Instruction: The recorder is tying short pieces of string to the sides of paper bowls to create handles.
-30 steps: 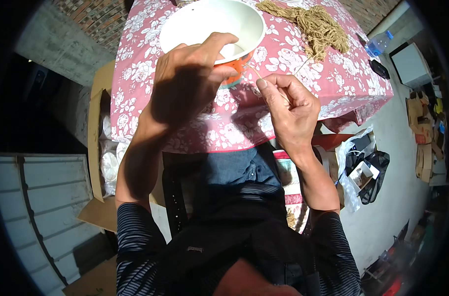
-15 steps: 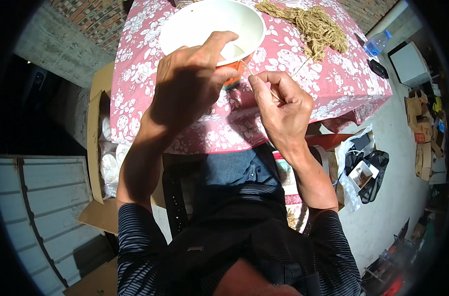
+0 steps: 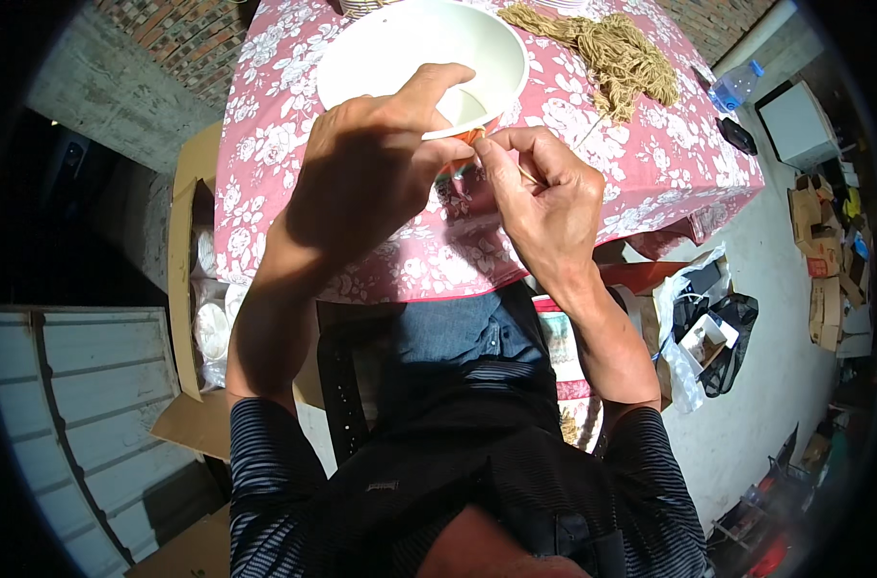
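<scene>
A white round bowl [image 3: 504,60] with orange on its outside stands at the near edge of the table. My left hand [image 3: 361,159] grips its near rim, fingers over the inside and thumb against the outer wall. My right hand [image 3: 557,202] is closed in a pinch on a thin tan cord [image 3: 529,177], its fingertips at the bowl's outer side just below the rim, close to my left thumb. Beyond my right hand lies a loose heap of tan cord [image 3: 636,65], with one strand running from it toward that hand. The cord's end at the bowl is hidden by my fingertips.
A pink tablecloth with white flowers [image 3: 265,207] covers the table. A plastic bottle [image 3: 737,85] and a black object [image 3: 737,135] are by its right edge. An open cardboard box [image 3: 183,289] stands at the left, and a white plastic bag [image 3: 684,380] hangs at the right.
My right hand has moved left and slightly up with the cord, bringing its fingertips to the bowl's outer side. The bowl has shifted slightly right.
</scene>
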The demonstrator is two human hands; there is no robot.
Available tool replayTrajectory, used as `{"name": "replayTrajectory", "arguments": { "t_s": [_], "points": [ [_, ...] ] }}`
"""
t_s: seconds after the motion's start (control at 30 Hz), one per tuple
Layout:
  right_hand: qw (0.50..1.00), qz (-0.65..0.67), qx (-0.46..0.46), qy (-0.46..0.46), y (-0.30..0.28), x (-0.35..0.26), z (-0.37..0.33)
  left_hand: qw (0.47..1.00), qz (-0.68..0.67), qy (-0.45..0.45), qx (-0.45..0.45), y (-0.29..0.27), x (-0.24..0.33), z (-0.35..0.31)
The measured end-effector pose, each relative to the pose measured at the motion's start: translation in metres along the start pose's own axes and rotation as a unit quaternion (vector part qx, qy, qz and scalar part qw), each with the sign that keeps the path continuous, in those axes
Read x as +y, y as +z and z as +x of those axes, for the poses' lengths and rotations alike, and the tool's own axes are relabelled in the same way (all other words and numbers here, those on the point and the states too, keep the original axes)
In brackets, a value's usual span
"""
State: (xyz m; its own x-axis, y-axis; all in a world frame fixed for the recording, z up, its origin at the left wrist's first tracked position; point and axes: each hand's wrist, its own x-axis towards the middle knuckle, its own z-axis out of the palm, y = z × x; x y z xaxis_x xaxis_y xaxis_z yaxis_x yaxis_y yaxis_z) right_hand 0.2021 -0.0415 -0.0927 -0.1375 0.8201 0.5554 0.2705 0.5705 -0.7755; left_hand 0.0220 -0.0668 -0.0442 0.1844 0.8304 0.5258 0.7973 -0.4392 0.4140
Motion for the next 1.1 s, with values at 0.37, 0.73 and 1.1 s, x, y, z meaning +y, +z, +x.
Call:
{"name": "replayTrajectory", "arguments": {
  "t_s": [0.37, 0.73, 1.1],
  "points": [
    [0.999, 0.032, -0.006, 0.006, 0.0, 0.0, 0.001, 0.988, -0.052, 0.119, -0.088, -0.014, -0.009, 0.013],
    [0.999, 0.041, -0.021, -0.009, -0.006, 0.003, -0.001, 0.993, -0.047, 0.105, -0.022, -0.006, 0.003, 0.011],
    [0.991, -0.038, -0.037, -0.122, -0.017, 0.006, 0.016, 0.99, -0.05, 0.102, -0.086, -0.014, 0.002, 0.013]
  ]
}}
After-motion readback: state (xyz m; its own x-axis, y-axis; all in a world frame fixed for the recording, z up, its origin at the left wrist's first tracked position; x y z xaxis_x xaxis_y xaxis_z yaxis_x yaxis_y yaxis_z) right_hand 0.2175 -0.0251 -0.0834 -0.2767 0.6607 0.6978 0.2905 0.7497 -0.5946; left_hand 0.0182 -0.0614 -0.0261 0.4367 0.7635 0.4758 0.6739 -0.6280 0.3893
